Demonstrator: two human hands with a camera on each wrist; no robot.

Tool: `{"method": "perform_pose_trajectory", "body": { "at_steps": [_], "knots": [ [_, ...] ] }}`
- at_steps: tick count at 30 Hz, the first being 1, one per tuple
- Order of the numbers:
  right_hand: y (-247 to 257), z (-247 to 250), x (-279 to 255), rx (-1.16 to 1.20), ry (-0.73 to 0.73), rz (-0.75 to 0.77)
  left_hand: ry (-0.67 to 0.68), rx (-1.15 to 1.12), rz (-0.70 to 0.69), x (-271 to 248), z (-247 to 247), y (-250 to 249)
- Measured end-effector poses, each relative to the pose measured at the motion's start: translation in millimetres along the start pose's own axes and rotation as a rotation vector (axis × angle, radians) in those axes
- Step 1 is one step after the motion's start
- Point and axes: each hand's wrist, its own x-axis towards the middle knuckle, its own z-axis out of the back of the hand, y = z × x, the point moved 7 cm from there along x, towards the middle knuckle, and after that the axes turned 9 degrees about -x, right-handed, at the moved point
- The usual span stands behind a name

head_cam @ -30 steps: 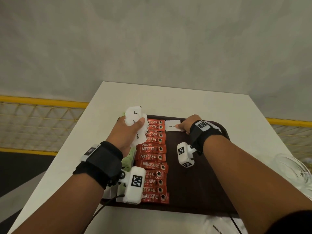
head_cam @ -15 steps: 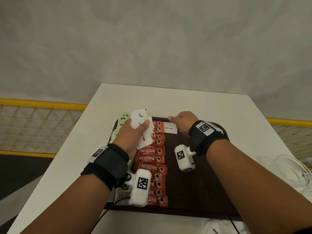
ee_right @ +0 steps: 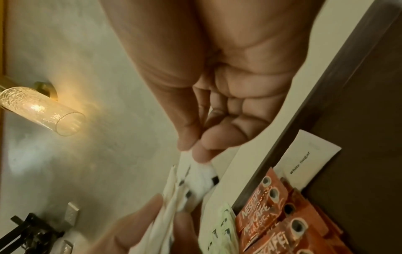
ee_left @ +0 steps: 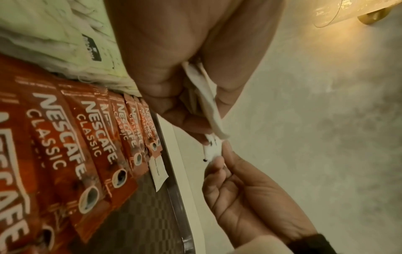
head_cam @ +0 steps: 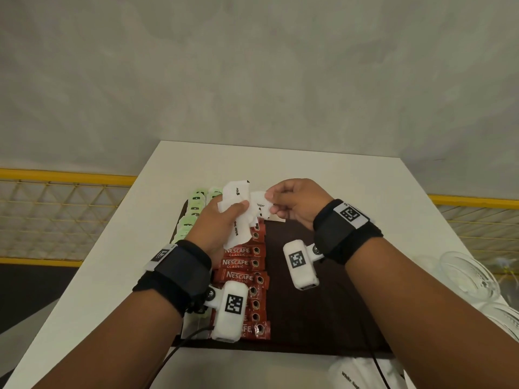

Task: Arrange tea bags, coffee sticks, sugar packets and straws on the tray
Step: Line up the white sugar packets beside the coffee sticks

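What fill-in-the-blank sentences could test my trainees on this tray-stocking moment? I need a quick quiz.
1. The left hand grips a bunch of white ____ packets.
2. The right hand pinches one packet out of that ____.
3. The red coffee sticks lie in a column on the dark ____.
4. One sugar packet already lies on the tray, just past the far end of the ____ sticks.

Missing words: sugar; bunch; tray; coffee

Hard to count: white sugar packets (head_cam: 238,217) bunched in the left hand (head_cam: 216,223), overlapping. Green tea bags (head_cam: 193,211) partly hidden behind that hand. Near coffee sticks (head_cam: 241,265) covered by the wrist camera (head_cam: 230,313). Glass dish (head_cam: 471,276) cut off at right.
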Motion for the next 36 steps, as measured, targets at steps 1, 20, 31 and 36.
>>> {"method": "perform_pose_trajectory", "body": {
  "at_steps": [1,20,31,36],
  "knots": [
    [0,1,-1,0.012,0.0,-0.002,-0.01,0.001,-0.008,0,2,-2],
    [-46,42,22,-0.614,-0.125,-0.169,-0.056,0.124,-0.059,-5,23,-3],
    [-49,29,53,-0.951,-0.104,-0.244,-0.078,0.143,-0.029,-2,39,6],
    [-53,27,58,-1.063,-0.106,-0.293,-0.083,0.132,-0.011,-2,37,8]
  ]
}}
